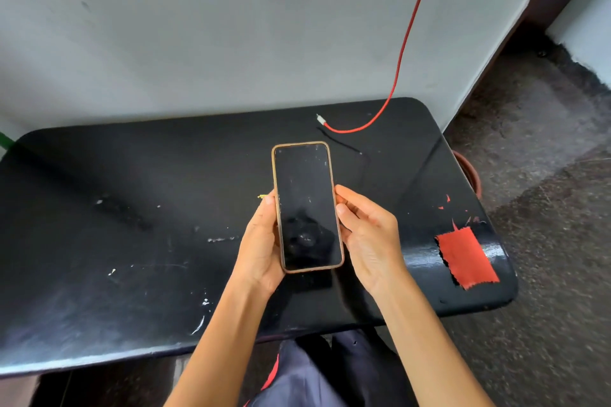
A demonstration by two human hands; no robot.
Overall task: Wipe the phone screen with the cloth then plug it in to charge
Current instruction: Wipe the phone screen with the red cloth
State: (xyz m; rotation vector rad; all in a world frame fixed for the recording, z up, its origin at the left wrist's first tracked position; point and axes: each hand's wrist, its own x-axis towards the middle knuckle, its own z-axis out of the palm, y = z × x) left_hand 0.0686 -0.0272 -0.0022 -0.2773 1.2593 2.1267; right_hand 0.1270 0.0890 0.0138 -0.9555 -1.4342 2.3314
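The worktop (99,241) is a black, glossy slab with rounded corners, scuffed with white scratches and flecks across its left half and near edge.

Your left hand (261,241) is closed on the left long edge of the phone (307,208), the thumb lying along that edge and the palm under the lower corner. The phone sits at the centre of the view, held above the worktop and screen up, its top pointing toward 12 o'clock with a slight lean to the left. Its screen is dark and unlit, marked by pale specks, short streaks and a smudged patch low on the glass; a thin tan case frames it, and the corners are rounded.

Your right hand (367,235) grips the right long edge of the phone, fingers curled against the side and the thumb near the upper part of that edge.

From the phone, at 1 o'clock, the red charging cable (401,53) descends along the grey wall (198,26) and curves onto the worktop, ending in a white plug (320,119) that lies well apart from the phone.

At 4 o'clock from the phone, the cloth (468,256) lies flat by the right edge of the worktop: a red rectangle with pinked, zigzag edges, untouched by either hand.
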